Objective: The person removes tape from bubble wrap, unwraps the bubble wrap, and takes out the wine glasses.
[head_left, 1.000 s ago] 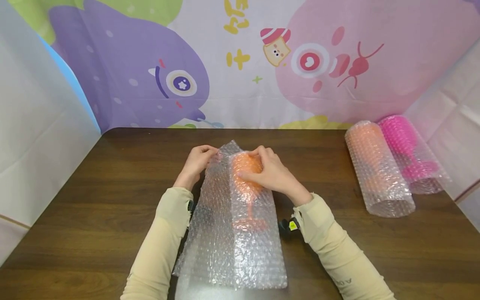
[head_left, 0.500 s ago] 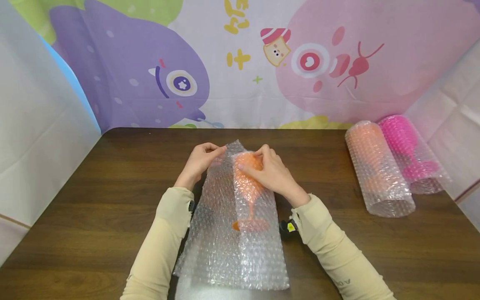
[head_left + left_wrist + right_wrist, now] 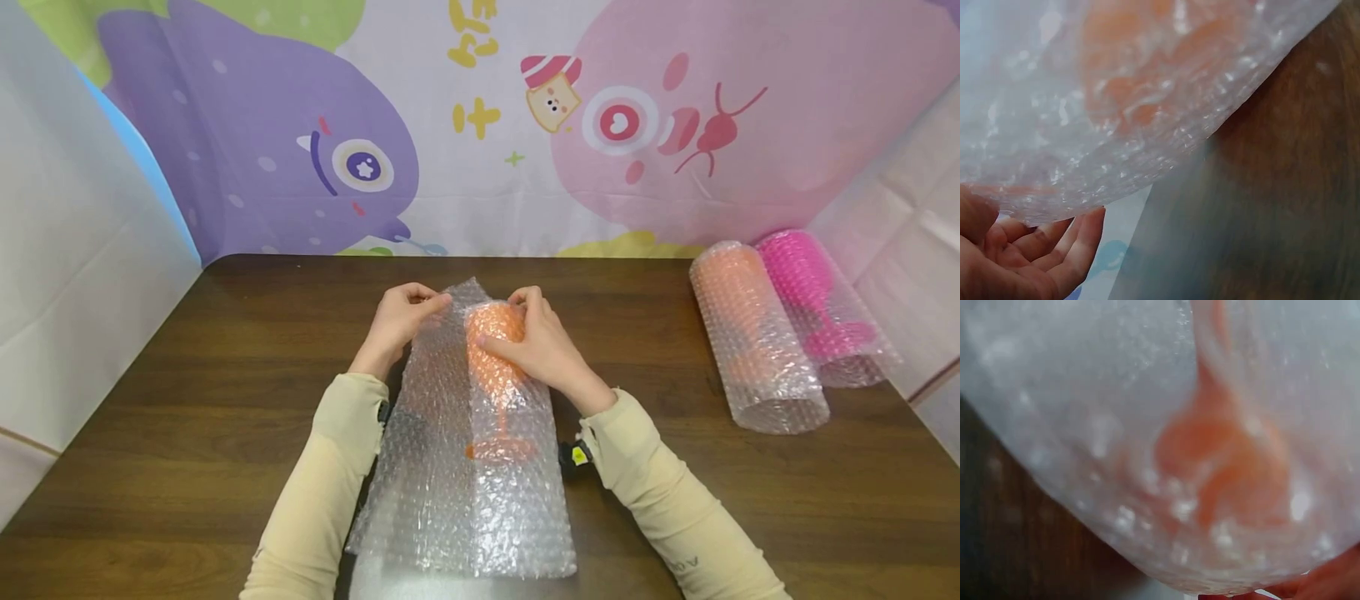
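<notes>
An orange plastic goblet (image 3: 497,367) lies under clear bubble wrap (image 3: 427,467) on the table, bowl away from me and foot toward me. A folded flap covers most of it, and a bit of the foot's left rim shows at the flap's edge. My left hand (image 3: 397,325) pinches the sheet's far left corner between thumb and fingers; in the left wrist view its fingertips (image 3: 1092,220) meet the wrap's edge. Over the bowl, my right hand (image 3: 551,350) grips the wrapped goblet, thumb on top and fingers at the far rim. Blurred wrap and the orange stem fill the right wrist view.
On the right of the dark wooden table (image 3: 225,400) lie two bubble-wrapped rolls, one around an orange goblet (image 3: 738,292) and one around a pink goblet (image 3: 802,267). A printed cloth (image 3: 487,192) hangs behind the table's far edge, with white walls at both sides.
My left hand has shifted slightly right with the wrap's corner. The goblet's foot slid out from the flap's left edge, then partly back under. My right hand keeps its grip on the bowl.
</notes>
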Motion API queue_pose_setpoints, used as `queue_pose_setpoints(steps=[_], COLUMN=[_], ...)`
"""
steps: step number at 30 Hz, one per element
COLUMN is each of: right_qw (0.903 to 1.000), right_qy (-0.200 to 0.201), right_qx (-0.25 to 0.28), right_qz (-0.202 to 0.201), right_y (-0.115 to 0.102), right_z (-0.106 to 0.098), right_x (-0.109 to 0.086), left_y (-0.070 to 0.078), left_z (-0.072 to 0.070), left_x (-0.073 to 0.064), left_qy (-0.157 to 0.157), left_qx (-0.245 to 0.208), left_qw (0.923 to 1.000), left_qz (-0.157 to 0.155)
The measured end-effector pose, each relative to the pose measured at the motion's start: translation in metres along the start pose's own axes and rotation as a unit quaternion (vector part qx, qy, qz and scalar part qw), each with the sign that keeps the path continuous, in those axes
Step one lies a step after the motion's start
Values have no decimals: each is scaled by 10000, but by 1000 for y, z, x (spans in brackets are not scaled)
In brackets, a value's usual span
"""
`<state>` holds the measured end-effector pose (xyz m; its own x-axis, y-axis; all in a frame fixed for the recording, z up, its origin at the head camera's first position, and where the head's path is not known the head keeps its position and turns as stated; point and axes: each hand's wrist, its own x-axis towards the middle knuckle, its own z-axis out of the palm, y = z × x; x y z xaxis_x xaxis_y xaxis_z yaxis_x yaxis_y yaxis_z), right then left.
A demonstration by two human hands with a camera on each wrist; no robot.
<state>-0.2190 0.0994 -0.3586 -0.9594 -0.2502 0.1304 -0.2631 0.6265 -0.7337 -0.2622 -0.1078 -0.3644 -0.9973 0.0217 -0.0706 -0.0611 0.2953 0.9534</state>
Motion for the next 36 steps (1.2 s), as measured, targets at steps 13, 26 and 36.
queue_pose_setpoints(steps=[13,26,36], right_qw=[9991,9982,9979], right_qy=[-24,-112,-190], right_qx=[385,460,472], right_qz=[190,365,391], right_y=[1,1,0], right_z=[2,2,2], right_x=[1,2,0], left_y=[-1,-2,-5], left_z=[-7,-12,-15], left_x=[6,6,6], left_qy=[220,272,311], left_qx=[-249,-286,-518], left_qw=[9994,9992,9981], left_qz=[38,2,-73])
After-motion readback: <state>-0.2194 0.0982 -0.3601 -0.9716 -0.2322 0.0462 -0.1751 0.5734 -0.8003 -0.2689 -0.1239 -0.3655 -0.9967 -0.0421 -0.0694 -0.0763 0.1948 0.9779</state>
